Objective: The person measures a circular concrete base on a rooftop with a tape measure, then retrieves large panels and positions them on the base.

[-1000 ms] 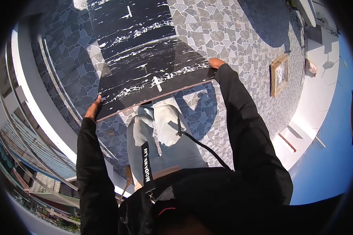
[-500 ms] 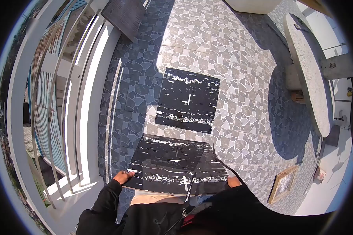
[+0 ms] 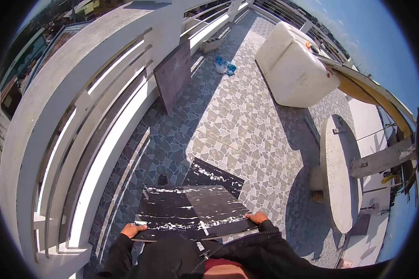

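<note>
I hold a black tile (image 3: 191, 207) with white marbled veins at waist height, its near edge close to my dark jacket. My left hand (image 3: 133, 230) grips its near left corner, thumb on top. At the near right corner, my right hand (image 3: 257, 217) is closed on the edge with its thumb on the upper face. Fingers under the tile are hidden. Beyond and below it, a second black tile (image 3: 219, 178) with the same pattern lies on the stone-patterned floor, partly covered from view.
A railing wall (image 3: 116, 60) runs along the left, with a brown board (image 3: 174, 76) leaning on it. Further off are a blue plastic bag (image 3: 227, 67) and a large white tank (image 3: 295, 65). To the right stands an oval concrete table (image 3: 339, 181). A small dark object (image 3: 163, 179) lies on the floor.
The view has tipped upward, bringing the tank and sky in. My right hand shows more fully on the tile's edge. The held tile now covers much of the floor tile.
</note>
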`<move>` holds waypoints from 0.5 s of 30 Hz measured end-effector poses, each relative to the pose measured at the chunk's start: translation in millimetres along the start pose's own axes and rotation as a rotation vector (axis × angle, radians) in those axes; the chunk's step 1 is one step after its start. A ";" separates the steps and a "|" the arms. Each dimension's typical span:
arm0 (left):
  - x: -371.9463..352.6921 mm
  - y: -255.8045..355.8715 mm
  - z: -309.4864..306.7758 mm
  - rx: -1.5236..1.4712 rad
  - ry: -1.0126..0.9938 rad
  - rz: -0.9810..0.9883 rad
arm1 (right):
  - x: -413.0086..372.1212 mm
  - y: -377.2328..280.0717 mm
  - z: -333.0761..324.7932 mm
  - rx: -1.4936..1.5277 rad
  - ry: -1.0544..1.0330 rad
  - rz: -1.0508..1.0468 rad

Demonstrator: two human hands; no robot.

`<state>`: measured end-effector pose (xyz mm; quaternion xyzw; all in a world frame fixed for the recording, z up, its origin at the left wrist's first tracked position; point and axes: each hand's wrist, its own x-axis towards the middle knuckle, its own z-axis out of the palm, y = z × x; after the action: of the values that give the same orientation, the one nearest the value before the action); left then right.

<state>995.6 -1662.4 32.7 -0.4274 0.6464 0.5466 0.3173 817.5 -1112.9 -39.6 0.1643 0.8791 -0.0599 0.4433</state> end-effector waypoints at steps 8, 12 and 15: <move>96.4 174.9 -79.8 -0.214 -0.198 0.099 | 28.4 -135.3 -183.9 -0.017 0.191 -0.055; 162.4 241.2 -83.9 -0.352 -0.233 0.152 | 97.2 -168.0 -250.6 -0.051 0.322 -0.085; 203.4 300.0 -69.6 -0.532 -0.195 0.071 | 163.1 -202.9 -316.4 -0.100 0.280 -0.113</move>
<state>641.6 -1761.1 -1.1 -0.4182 0.4614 0.7462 0.2354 417.6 -1185.5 11.6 0.0990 0.9421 -0.0172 0.3200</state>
